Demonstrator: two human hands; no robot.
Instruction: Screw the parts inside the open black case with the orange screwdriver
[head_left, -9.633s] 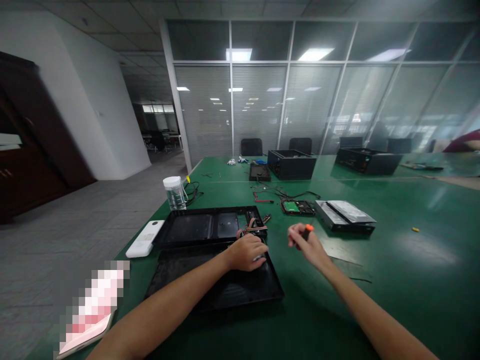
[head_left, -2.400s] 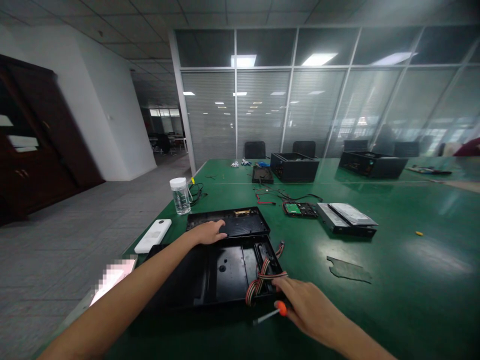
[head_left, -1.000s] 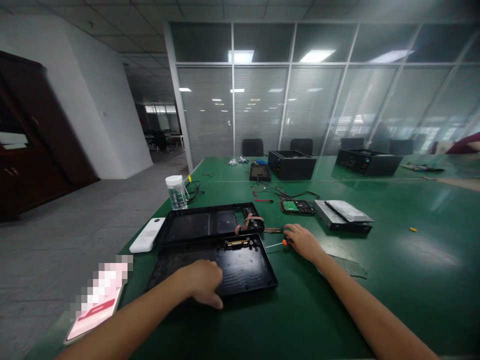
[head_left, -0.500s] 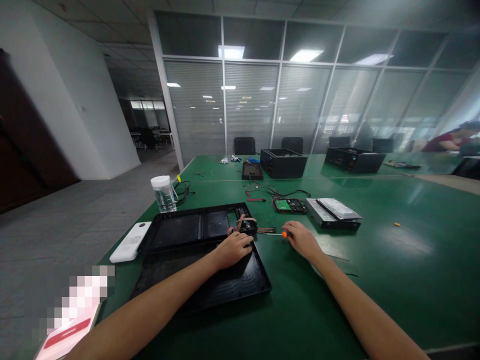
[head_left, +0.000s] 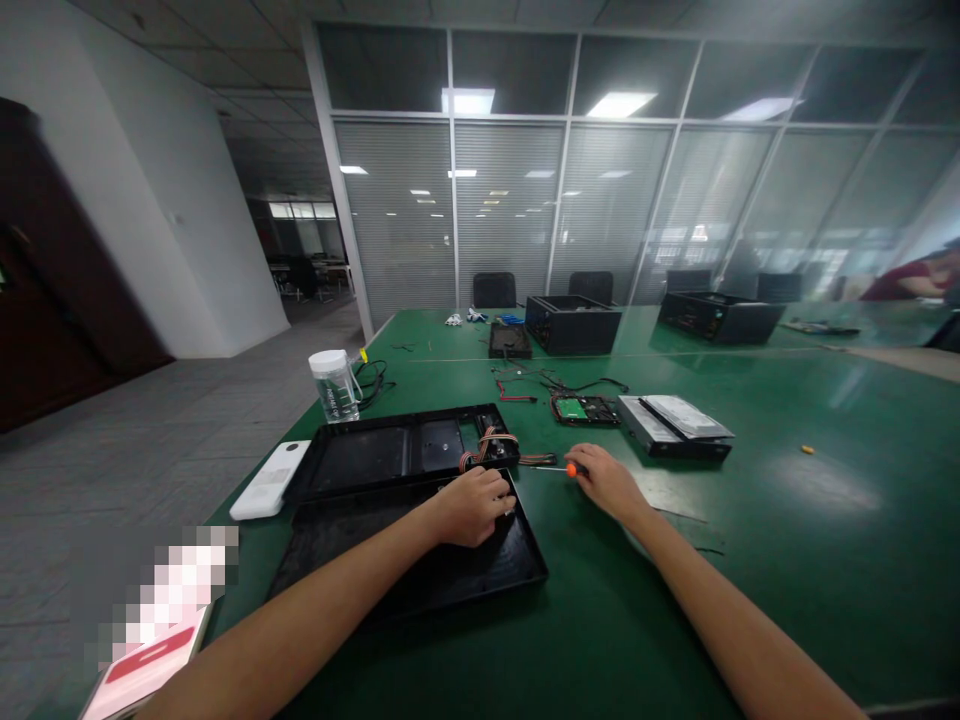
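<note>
My left hand (head_left: 472,505) is closed, its fingers curled down over the upper right part of a black plastic panel (head_left: 487,565). A small light-coloured spot shows at its fingertips, too small to name. My right hand (head_left: 609,482) rests on the table with its fingers wrapped round a screwdriver (head_left: 572,470), whose orange-ended handle and thin shaft point left. Behind the panel lies an open black plastic casing (head_left: 367,458) with compartments. Striped multicoloured wires (head_left: 495,440) loop over its right end and run out toward the screwdriver tip.
A metal drive box (head_left: 675,425) and a green circuit board (head_left: 571,408) lie beyond my right hand. On the left stand a water bottle (head_left: 335,388) and a white power bank (head_left: 270,482). Black computer cases (head_left: 574,325) sit further back. A person (head_left: 911,280) leans at the far right.
My left hand has lifted slightly and curled its fingers more over the panel. My right hand keeps hold of the screwdriver in the same place. The whole view has shifted a little.
</note>
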